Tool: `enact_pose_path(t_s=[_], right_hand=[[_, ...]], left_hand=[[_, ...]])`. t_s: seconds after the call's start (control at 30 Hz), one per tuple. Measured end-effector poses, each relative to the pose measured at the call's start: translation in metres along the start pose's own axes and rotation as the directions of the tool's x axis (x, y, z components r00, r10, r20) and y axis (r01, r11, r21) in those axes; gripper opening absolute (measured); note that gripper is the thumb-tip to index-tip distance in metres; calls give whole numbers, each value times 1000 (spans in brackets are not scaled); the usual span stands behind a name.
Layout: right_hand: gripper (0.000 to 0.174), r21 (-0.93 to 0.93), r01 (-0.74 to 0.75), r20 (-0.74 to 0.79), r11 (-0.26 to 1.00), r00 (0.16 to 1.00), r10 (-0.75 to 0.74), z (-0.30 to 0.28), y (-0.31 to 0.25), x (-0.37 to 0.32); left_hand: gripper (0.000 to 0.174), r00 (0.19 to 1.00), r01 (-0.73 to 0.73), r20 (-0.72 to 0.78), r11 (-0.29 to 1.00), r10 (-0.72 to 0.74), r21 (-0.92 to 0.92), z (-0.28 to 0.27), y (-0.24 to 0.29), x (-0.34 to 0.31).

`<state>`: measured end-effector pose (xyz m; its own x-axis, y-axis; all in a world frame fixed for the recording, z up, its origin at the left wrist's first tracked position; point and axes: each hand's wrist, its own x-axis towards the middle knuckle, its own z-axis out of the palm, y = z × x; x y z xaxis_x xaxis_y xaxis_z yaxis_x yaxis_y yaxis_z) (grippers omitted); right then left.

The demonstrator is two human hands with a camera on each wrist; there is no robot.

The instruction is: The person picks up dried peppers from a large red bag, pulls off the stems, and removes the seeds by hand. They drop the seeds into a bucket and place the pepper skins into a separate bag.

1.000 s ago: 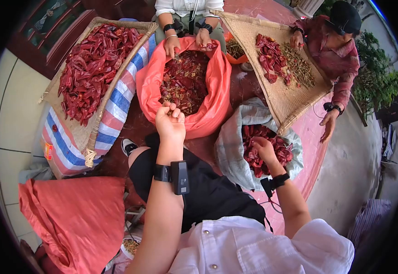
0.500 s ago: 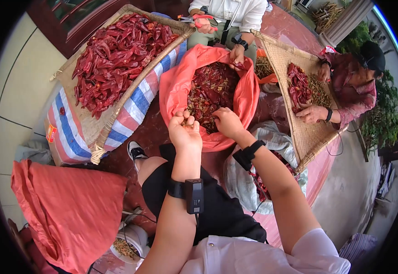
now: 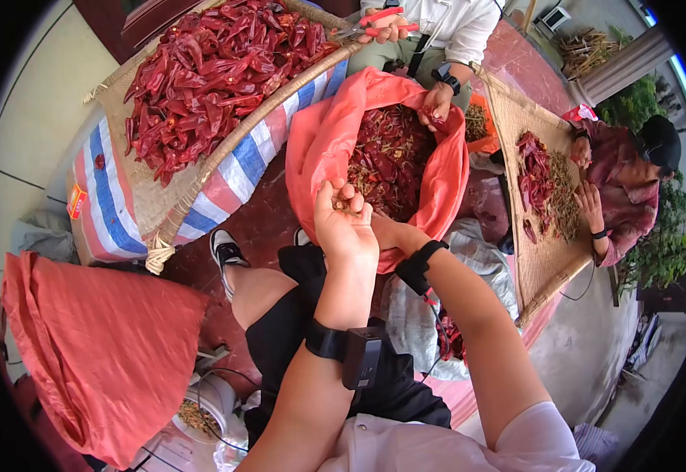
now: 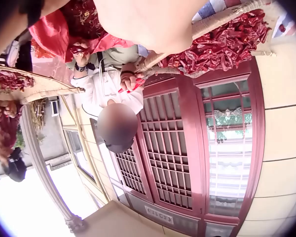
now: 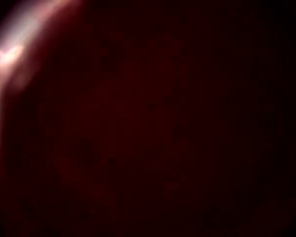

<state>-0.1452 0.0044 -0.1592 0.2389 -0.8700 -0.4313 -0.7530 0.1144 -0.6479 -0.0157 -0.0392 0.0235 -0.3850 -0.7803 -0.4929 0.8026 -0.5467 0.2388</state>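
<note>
My left hand (image 3: 348, 224) is palm up over the near rim of a red cloth sack (image 3: 315, 134), its fingers curled over small tan bits (image 3: 349, 208) that look like chili stems. In the left wrist view, part of the left hand (image 4: 148, 22) fills the top edge. Just behind it, my right hand (image 3: 390, 234) reaches to the sack's near side; its fingers are hidden, and I cannot tell what they hold. Dried red chilies (image 3: 396, 145) mixed with tan stems lie inside the sack. The right wrist view is almost wholly dark.
A woven tray of dried chilies (image 3: 225, 71) rests on a striped bag (image 3: 115, 197) at left. Opposite, a person holds red-handled pliers (image 3: 386, 25). Another person works at a second woven tray (image 3: 532, 267). A pale sack (image 3: 414, 315) and a bucket (image 3: 217, 397) are nearby.
My right hand moved from the pale sack to the red sack, then nearer my left hand and partly behind it. The view shifted. The person opposite now has pliers raised.
</note>
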Motion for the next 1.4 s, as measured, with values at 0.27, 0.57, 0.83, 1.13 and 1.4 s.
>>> enact_pose_path(t_s=[0.27, 0.57, 0.83, 1.13, 1.4], right_hand=[[29, -125, -41, -144, 991, 989, 23, -58, -5, -43], [24, 459, -204, -526, 865, 722, 450, -96, -9, -75], [8, 577, -19, -590, 816, 681, 433, -95, -38, -87], [7, 457, -130, -695, 880, 565, 445, -84, -39, -99], [5, 670, 94, -685, 737, 462, 563, -83, -54, -111]], left_hand=[[15, 999, -11, -33, 1000, 12, 22, 1, 2, 1], [12, 997, -18, -72, 996, 25, 90, -3, -3, 1], [10, 996, -8, -92, 995, 17, 95, -4, -6, 1], [10, 984, 175, -1, 966, -178, 188, -19, -11, 4], [11, 973, 230, -59, 894, -225, 385, -32, -29, 5]])
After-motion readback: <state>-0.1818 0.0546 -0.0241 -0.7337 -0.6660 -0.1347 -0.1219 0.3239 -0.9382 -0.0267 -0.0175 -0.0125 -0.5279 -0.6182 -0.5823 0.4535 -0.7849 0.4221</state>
